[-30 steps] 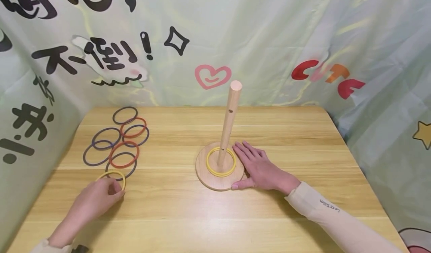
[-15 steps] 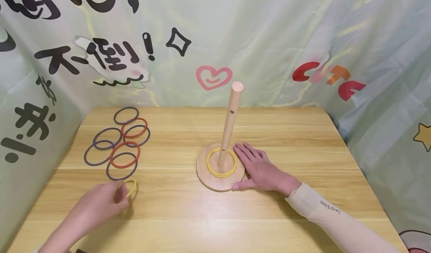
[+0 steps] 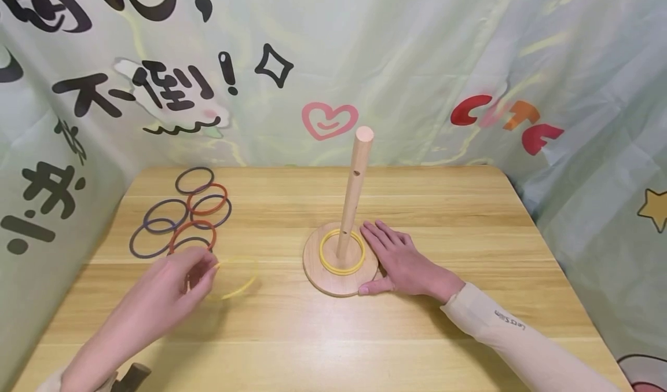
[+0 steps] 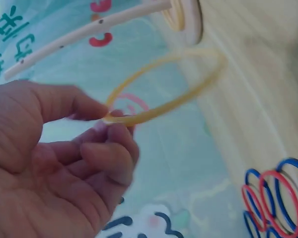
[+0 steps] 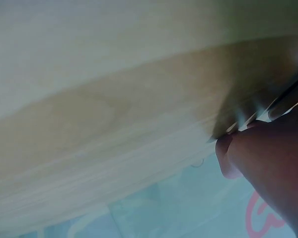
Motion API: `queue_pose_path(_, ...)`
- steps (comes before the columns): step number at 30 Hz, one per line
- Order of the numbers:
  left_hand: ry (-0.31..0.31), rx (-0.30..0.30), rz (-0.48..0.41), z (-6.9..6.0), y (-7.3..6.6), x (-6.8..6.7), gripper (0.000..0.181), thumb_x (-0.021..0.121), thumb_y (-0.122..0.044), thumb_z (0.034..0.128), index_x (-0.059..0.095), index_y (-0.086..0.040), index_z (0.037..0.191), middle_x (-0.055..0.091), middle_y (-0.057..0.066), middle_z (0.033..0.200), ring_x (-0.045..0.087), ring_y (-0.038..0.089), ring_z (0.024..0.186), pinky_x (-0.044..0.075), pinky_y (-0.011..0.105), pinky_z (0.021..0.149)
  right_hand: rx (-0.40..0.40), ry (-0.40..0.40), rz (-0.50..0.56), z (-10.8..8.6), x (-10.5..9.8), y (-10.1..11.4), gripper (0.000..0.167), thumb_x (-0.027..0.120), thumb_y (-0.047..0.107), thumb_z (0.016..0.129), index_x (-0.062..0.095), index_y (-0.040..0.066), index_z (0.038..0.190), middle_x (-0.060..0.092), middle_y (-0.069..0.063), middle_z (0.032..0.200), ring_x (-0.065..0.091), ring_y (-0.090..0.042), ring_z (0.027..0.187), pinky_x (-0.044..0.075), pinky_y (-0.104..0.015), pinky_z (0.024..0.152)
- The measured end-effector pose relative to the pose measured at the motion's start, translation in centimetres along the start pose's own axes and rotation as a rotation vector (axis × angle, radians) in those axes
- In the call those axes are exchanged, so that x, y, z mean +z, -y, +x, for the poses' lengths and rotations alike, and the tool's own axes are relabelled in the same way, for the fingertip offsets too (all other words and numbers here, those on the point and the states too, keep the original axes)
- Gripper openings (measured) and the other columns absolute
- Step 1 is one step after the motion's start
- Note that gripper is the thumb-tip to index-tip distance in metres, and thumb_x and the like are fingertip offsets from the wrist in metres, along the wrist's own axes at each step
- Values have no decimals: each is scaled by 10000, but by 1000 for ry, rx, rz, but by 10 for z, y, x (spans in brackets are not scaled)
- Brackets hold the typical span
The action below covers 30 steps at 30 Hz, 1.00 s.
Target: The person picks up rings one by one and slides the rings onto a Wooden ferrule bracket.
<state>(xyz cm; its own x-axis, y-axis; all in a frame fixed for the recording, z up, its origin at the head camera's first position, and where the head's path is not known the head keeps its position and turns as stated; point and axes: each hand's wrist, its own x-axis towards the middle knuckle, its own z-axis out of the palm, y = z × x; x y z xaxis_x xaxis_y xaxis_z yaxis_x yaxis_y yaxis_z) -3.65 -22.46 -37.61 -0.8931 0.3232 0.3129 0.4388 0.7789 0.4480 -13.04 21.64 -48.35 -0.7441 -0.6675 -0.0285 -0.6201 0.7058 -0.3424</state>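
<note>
My left hand (image 3: 167, 290) pinches a thin yellow ring (image 4: 174, 103) between thumb and fingertips, held up off the table and blurred in the head view. To its right stands an upright wooden peg (image 3: 354, 189) on a round wooden base (image 3: 316, 267). Yellow rings (image 3: 343, 273) lie stacked around the peg's foot. My right hand (image 3: 409, 266) rests flat against the base's right edge, fingers extended and thumb at the near side. In the right wrist view, part of the right hand (image 5: 268, 153) shows dimly.
On the left of the table (image 3: 443, 207), several blue rings (image 3: 131, 241) and two red rings (image 3: 195, 222) overlap. My left hand partly covers the nearest ones. A printed curtain (image 3: 406, 44) hangs behind and beside the table. A dark piece (image 3: 132, 376) sits at my left wrist.
My left hand has lifted the yellow ring off the table by the blue rings and moved it up and rightward. The right hand stays at the base.
</note>
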Motion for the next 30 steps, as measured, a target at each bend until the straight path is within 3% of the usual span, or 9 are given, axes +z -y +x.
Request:
queue_pose_path(3,-67,81,-36,11,-7,1,238,795,47,930,717,-168,998,571,-194,800,527,-10,681,453,163,580,0,0,2,0,0,0,1257,754,739,902,180,-26,1717,206,-212,1776,145,-446,1634,327,-667,1163)
queue_pose_path(8,-122,139,-189,32,-20,-2,252,770,116,943,761,-56,1127,642,-130,839,607,19,664,527,148,582,1,2,-1,0,0,0,1257,749,747,902,183,-26,1717,210,-214,1774,149,-446,1634,331,-667,1162)
queue_pose_path(17,-159,81,-511,72,-52,-2,235,687,91,1017,753,-85,1157,670,-33,780,630,150,567,536,255,487,-5,0,0,0,-1,2,1254,763,733,901,192,-34,1713,217,-226,1769,157,-461,1629,332,-673,1159)
queue_pose_path(23,-209,113,-684,101,-74,2,314,651,135,998,760,-41,1235,663,54,834,639,208,571,535,294,470,-1,1,-4,0,-2,4,1257,762,739,898,199,-39,1710,224,-227,1767,166,-461,1626,337,-675,1159)
queue_pose_path(30,-265,155,-847,129,-99,-9,294,629,149,990,752,-2,1210,630,167,922,629,249,562,480,283,425,4,9,-10,0,-3,2,1260,737,764,903,190,-30,1715,213,-221,1772,151,-453,1632,325,-675,1168)
